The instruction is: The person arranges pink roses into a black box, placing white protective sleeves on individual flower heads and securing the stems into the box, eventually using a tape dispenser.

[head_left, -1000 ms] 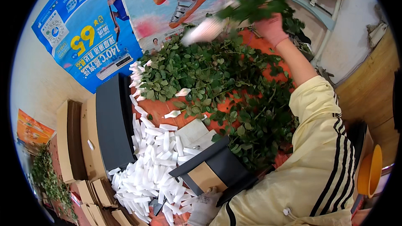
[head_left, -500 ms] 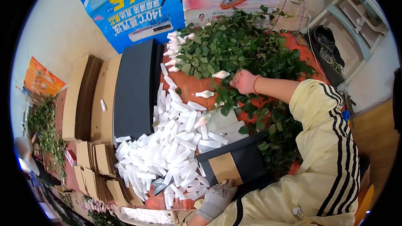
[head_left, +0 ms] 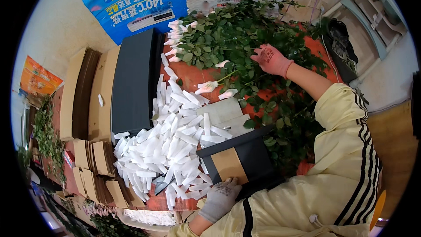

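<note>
My right fingers curl at far foliage, left fingers rest on near cardboard, can't tell if either grips; sleeved rose probably light, bruisable, best held by stem.

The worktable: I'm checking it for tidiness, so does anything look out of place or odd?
Only one small thing: a lone white piece lies on the brown cardboard, apart from the jumbled heap of similar white pieces at its lower right. It looks stray. No damage is plain to see.
</note>
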A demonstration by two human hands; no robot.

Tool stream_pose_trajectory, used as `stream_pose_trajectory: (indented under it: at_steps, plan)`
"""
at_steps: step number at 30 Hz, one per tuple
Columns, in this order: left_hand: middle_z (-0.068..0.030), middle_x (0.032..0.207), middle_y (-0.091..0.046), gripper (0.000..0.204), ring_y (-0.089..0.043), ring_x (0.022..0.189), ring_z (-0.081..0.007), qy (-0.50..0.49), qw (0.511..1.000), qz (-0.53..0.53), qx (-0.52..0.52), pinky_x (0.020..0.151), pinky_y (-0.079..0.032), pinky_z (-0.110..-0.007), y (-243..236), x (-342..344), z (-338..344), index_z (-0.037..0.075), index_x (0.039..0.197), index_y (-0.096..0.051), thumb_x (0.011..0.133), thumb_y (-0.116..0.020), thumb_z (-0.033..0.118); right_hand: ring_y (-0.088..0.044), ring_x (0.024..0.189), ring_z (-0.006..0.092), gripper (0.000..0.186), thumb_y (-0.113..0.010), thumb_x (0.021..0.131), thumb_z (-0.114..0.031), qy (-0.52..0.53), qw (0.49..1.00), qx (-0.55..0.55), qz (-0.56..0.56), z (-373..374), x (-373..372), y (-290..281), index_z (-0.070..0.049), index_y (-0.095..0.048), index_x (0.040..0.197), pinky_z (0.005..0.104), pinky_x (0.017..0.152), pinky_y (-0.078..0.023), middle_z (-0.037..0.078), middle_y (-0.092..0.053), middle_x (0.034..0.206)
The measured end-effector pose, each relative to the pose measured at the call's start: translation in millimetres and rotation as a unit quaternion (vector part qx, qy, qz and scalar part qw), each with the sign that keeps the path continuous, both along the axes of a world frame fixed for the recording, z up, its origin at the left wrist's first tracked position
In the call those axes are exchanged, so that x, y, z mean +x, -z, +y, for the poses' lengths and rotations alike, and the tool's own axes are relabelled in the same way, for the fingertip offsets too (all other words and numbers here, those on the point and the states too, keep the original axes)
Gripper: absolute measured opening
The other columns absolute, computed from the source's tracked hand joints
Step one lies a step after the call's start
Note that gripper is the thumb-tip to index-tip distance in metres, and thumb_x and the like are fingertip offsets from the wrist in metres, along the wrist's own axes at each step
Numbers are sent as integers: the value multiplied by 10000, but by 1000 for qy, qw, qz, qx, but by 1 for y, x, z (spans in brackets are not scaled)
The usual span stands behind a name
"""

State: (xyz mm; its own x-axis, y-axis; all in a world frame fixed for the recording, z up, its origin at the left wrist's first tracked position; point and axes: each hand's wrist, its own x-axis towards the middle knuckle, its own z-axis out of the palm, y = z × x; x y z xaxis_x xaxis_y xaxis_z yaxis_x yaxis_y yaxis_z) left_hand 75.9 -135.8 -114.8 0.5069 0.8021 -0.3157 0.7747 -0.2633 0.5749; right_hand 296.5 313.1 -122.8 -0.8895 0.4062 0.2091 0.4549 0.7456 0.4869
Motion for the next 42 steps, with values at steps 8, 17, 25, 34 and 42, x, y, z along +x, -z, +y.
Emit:
stream_pose_trajectory:
  at_steps: [8,17,25,34,42]
  plan:
    - [-130,1385,-542,281,-546,1257,-274,-1,996,20,-82,1009,-457,-375,-8,3,5,114,1135,-645,903,-519,209,-619,1013,248,365,-569,787,-282,144,895,-142,-397,-26,-19,14,-128,-655,1107,452,838,-463,62,-654,1071]
    - [-114,1388,-540,261,-561,1235,-258,-5,999,16,-51,1000,-463,-369,5,3,0,140,1120,-640,924,-471,176,-649,934,294,272,-625,775,-317,60,960,-257,-93,-8,-137,-26,-130,-632,974,392,837,-514,97,-670,937]
    - [-130,1373,-551,282,-556,1238,-273,-3,999,13,-45,999,-461,-369,2,1,2,132,1139,-647,914,-480,172,-533,1035,319,456,-662,797,-395,-24,971,-163,-171,-68,-37,69,-93,-566,1125,460,904,-413,94,-538,1039]
    - [-158,1393,-537,330,-521,1286,-290,-16,1000,-17,-10,1041,-433,-388,2,1,-4,113,1187,-637,895,-517,207,-645,916,300,365,-628,781,-371,58,882,-374,-281,-48,-62,38,-91,-638,1015,425,822,-494,138,-655,934]
    - [-146,1374,-520,299,-550,1239,-292,10,994,23,-107,1006,-460,-381,-11,3,10,111,1170,-626,923,-479,196,-566,1127,336,393,-583,837,-302,76,959,-228,154,37,-192,9,-83,-557,1161,450,946,-445,158,-610,1167]
